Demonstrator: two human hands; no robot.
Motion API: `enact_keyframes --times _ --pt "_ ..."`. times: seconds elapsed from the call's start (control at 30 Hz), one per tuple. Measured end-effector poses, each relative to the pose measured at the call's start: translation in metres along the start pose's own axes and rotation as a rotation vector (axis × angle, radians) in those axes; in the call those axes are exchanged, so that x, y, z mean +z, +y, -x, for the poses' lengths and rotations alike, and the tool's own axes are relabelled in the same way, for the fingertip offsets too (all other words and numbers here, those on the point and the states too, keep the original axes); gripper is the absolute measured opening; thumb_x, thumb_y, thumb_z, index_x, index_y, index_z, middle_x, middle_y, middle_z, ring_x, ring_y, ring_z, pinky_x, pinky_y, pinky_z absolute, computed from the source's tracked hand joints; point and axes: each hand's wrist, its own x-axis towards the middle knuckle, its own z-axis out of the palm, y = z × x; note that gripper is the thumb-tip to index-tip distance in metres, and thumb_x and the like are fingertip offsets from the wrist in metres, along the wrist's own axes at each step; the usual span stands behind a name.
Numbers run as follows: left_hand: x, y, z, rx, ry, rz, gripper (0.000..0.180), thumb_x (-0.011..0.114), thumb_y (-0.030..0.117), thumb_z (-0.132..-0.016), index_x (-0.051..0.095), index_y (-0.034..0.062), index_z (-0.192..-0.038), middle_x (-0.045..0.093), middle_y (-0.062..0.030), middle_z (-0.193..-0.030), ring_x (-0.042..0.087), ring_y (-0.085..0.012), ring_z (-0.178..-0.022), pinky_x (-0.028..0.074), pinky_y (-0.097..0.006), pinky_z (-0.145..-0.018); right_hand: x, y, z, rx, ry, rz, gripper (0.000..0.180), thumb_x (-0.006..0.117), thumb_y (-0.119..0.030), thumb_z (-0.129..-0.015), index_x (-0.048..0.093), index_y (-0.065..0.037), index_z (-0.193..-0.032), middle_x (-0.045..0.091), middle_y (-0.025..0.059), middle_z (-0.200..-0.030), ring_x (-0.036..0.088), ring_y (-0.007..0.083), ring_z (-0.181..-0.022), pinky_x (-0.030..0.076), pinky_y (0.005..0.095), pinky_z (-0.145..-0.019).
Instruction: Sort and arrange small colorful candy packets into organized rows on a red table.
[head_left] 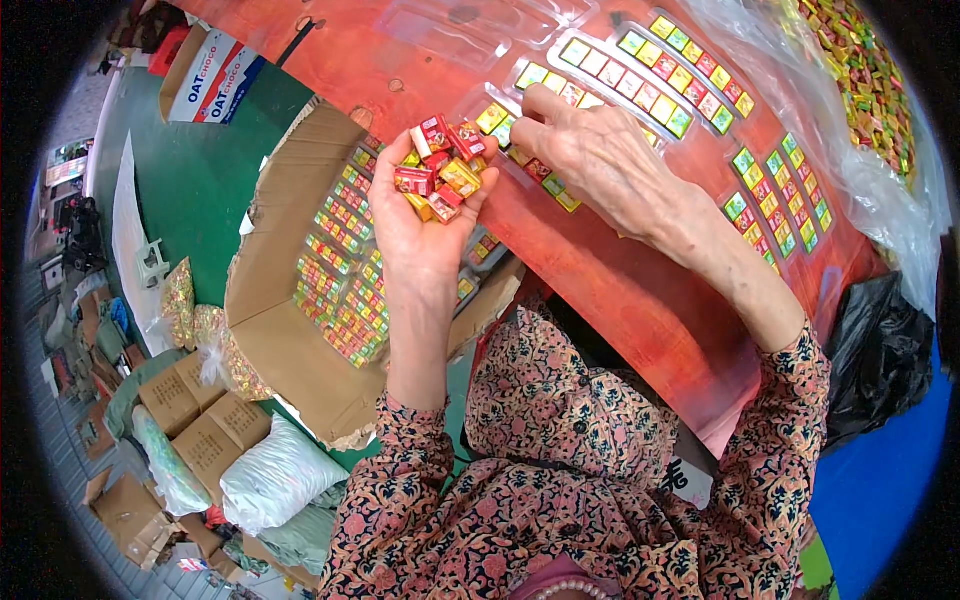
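Observation:
My left hand (425, 240) is cupped palm up around a heap of small wrapped sweets (440, 172), red and yellow. To its right, my right hand (600, 150) reaches over a clear plastic tray with its fingers bent down and drawn together. Its fingertips are partly hidden, and what they hold, if anything, cannot be made out. Beneath and beside that hand, rows of red, yellow and green sweets (655, 65) fill narrow slots in clear trays. More filled slots (760, 205) lie to the right of my wrist.
The trays rest on a red table (610, 290). Left of it, an open cardboard box (290, 370) holds many filled trays. Loose sweets (860, 80) lie in clear plastic at the far right, above a black bag (880, 350). Cartons (210, 440) and a white sack (280, 475) stand lower left.

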Motion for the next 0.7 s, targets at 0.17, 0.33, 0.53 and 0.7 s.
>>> enact_keyframes --times 0.17,0.33,0.53,0.7 --pt "0.003 0.0003 0.0018 -0.036 0.008 0.017 0.033 0.047 0.031 -0.084 0.056 0.0017 -0.096 0.061 -0.0203 -0.094 0.061 -0.0346 -0.086 0.054 -0.043 -0.065 0.0018 0.0005 -0.0011 -0.012 0.009 -0.011 0.014 0.054 -0.002 -0.066 0.049 -0.003 -0.079 0.047 0.011 -0.084 0.054 0.0298 -0.065 0.044 0.0379 -0.055" --pt "0.0027 -0.0009 0.0016 -0.016 0.022 -0.009 0.034 0.047 0.032 -0.084 0.056 0.0014 -0.097 0.061 -0.0196 -0.095 0.061 -0.0344 -0.087 0.053 -0.044 -0.067 0.0001 -0.0017 -0.0028 0.0 -0.017 0.015 0.01 0.053 -0.004 -0.068 0.05 -0.003 -0.077 0.046 0.0106 -0.084 0.054 0.0285 -0.064 0.044 0.0373 -0.054" --pt "0.0044 -0.0012 0.0028 0.006 0.062 -0.046 0.034 0.047 0.032 -0.083 0.056 0.0019 -0.098 0.061 -0.0181 -0.095 0.061 -0.0336 -0.087 0.053 -0.044 -0.069 0.0011 -0.0049 -0.0047 0.054 -0.081 -0.008 0.008 0.052 -0.006 -0.07 0.052 -0.004 -0.078 0.048 0.0108 -0.082 0.054 0.0283 -0.068 0.044 0.0371 -0.058" --pt "0.0058 -0.0034 0.0032 0.001 0.041 -0.043 0.032 0.049 0.032 -0.083 0.056 0.0037 -0.096 0.062 -0.0161 -0.093 0.061 -0.0311 -0.085 0.053 -0.044 -0.068 0.0064 -0.0026 -0.0074 0.085 0.221 -0.245 0.02 0.057 -0.011 -0.076 0.056 -0.003 -0.094 0.054 0.012 -0.079 0.055 0.0299 -0.07 0.043 0.0372 -0.062"
